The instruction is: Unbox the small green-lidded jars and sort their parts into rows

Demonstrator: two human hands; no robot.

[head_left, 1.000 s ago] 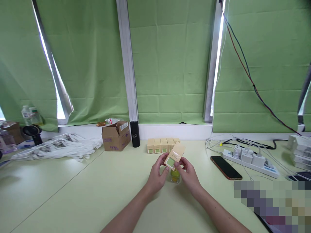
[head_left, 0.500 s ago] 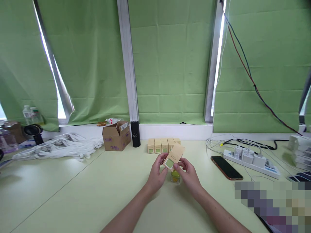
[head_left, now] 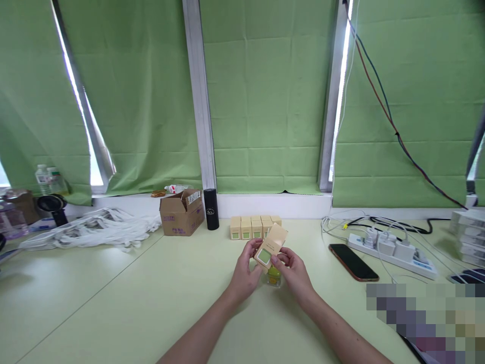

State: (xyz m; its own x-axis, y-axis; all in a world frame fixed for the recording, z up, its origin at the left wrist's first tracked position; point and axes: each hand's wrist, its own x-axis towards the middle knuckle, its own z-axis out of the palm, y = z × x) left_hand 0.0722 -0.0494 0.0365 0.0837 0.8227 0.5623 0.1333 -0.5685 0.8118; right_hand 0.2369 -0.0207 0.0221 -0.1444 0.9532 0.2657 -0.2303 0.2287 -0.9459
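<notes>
A flat tan carton (head_left: 272, 244) with a square window near its lower end is held tilted between both hands. My left hand (head_left: 245, 273) grips its left edge, and my right hand (head_left: 294, 274) pinches the lower right side with the thumb in front. Just beneath the carton, a small clear jar (head_left: 274, 277) with green and yellow on it stands on the table, its top partly covered. Behind the hands is a row of several small tan boxes (head_left: 246, 228), each with a green window.
An open cardboard box (head_left: 181, 215) and a black cylinder (head_left: 211, 209) stand at the back. White straps (head_left: 94, 230) lie left. On the right are a phone (head_left: 353, 262), a power strip (head_left: 394, 255) with cables, and a pixelated area.
The carton has shifted and tilted slightly in my hands, and my left thumb has moved a little off its front. The jar and the row of boxes stay put.
</notes>
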